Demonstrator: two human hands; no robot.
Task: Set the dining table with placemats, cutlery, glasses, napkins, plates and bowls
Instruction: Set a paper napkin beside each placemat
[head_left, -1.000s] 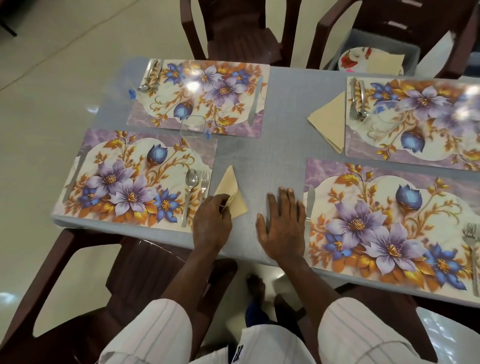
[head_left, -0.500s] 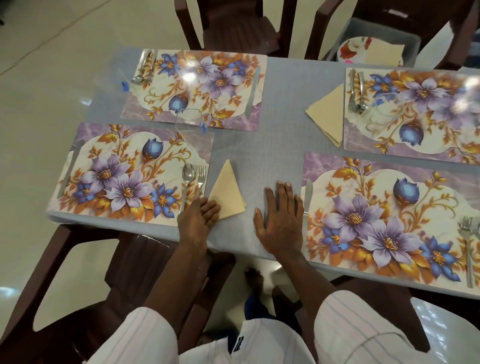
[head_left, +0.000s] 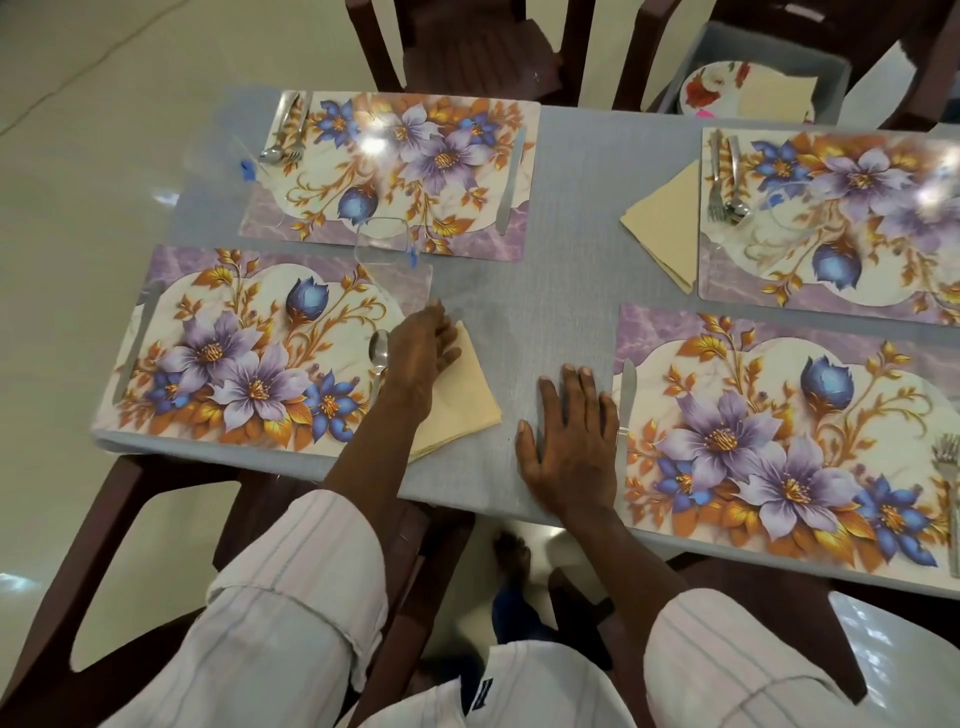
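Observation:
Floral placemats lie on the grey table (head_left: 561, 218). A folded yellow napkin (head_left: 462, 405) lies right of the near left placemat (head_left: 234, 353), beside its spoon (head_left: 378, 353). My left hand (head_left: 421, 348) rests flat on the napkin's upper left part, fingers straight, and hides the fork. My right hand (head_left: 571, 441) lies flat on the bare table, fingers straight, touching the left edge of the near right placemat (head_left: 779, 441) by its knife (head_left: 626, 400). A clear glass (head_left: 384, 244) stands at the near left placemat's far corner.
The far left placemat (head_left: 395, 171) holds spoon, fork and knife. A second napkin (head_left: 667, 223) lies left of the far right placemat (head_left: 841, 218). A grey bin (head_left: 831, 78) with plates and napkins sits on a far chair. Dark chairs surround the table.
My left hand let go of the napkin's near corner, opened and slid forward over the napkin to its far end. My right hand stayed flat on the table.

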